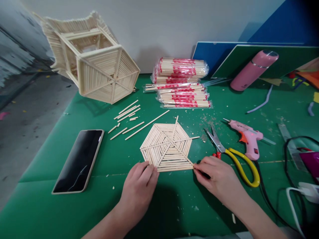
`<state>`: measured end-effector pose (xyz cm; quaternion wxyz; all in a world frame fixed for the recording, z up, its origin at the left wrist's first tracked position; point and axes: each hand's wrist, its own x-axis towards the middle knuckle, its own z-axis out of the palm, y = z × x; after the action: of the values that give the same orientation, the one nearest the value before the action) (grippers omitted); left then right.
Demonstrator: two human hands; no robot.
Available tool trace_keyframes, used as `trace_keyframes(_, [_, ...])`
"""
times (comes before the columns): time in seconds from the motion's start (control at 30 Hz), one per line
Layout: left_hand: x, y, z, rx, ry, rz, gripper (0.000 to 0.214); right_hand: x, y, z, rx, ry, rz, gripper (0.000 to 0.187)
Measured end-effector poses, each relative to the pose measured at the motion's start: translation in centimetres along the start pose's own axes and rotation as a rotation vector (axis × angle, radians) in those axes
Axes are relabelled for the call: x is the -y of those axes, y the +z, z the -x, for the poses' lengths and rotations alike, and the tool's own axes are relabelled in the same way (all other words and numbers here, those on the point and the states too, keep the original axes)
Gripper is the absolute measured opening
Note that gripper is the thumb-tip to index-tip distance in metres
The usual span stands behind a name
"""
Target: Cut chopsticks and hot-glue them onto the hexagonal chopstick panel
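A flat hexagon of glued wooden sticks (166, 146) lies on the green table (50, 199) in front of me. My left hand (139, 189) rests at its near left corner, fingers curled down against the edge sticks. At the near right corner my right hand (215, 181) has its fingertips pinched on the end of the nearest stick. Loose cut sticks (129, 119) lie scattered just beyond the hexagon to the left.
A black phone (79, 161) lies at the left. A large stick-built hexagonal frame (92, 63) stands at the back left. Wrapped chopstick packs (181, 83) sit behind. Yellow-handled scissors (234, 159), a pink glue gun (245, 136), a pink bottle (254, 69) and cables (291, 186) are at the right.
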<state>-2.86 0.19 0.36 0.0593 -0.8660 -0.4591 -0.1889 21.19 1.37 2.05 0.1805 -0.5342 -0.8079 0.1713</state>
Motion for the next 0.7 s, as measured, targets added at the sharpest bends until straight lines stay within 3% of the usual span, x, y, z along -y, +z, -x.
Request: trace_keyframes(0.7, [0.11,0.33,0.12,-0.011,0.042,-0.052,0.015,0.44,0.04,-0.04,-0.021,0.019,0.034,0.018])
